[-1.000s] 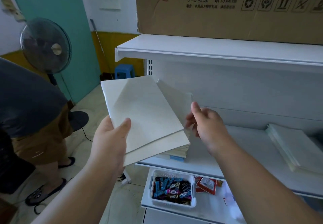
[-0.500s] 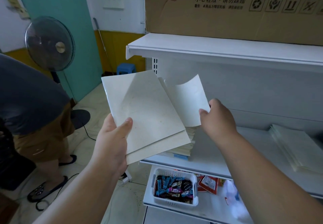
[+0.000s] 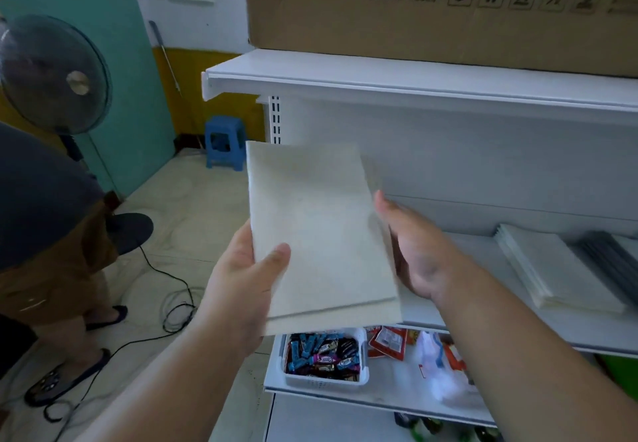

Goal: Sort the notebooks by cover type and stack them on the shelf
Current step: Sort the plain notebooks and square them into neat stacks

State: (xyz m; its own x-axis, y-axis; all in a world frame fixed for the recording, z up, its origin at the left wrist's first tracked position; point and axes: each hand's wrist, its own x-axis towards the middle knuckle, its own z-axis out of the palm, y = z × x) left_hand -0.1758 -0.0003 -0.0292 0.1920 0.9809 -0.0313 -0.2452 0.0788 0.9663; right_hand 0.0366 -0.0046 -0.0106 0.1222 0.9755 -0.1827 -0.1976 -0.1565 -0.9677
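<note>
Pale notebooks [image 3: 321, 234] pinched in left hand [image 3: 241, 286], long axis upright; right hand [image 3: 417, 252] fingers straight against right edge; sorted stack [image 3: 556, 269] on shelf [image 3: 483, 321] lies rightward.

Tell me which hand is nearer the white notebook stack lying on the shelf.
Right. The right hand sits just left of the stack; the left hand is farther left.

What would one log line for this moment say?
left hand: grips pale notebooks | right hand: open at their right edge | shelf: pale stack waiting
</note>
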